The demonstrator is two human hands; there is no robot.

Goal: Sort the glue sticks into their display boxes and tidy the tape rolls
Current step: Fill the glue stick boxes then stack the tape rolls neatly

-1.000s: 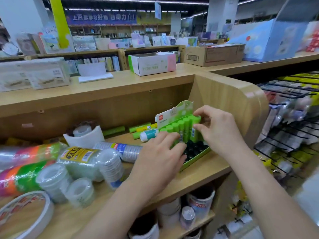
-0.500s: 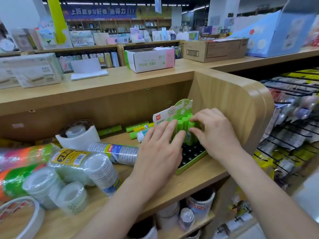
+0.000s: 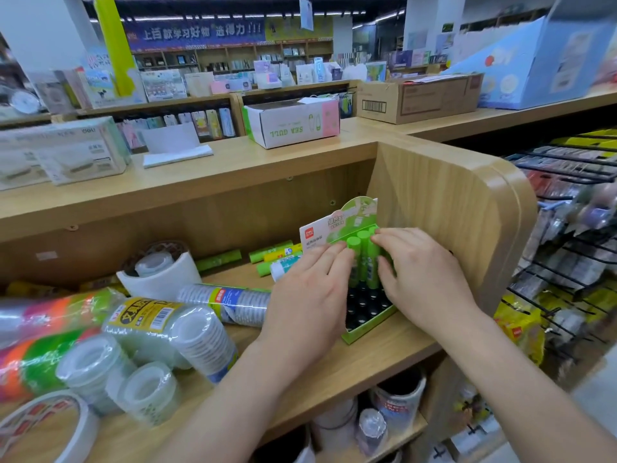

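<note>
As left hand (image 3: 310, 295), right hand (image 3: 424, 279) flank glue sticks (image 3: 354, 243), box (image 3: 370, 324) half-covered

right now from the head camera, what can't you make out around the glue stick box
Green display box, head view: filled slot count unknown; the left hand and right hand cover most green glue sticks.
White glue stick, head view: one end hidden behind the left hand.
White tape roll, head view: cut off by the bottom-left edge.
Lower-shelf rolls, head view: labels blurred.
</note>
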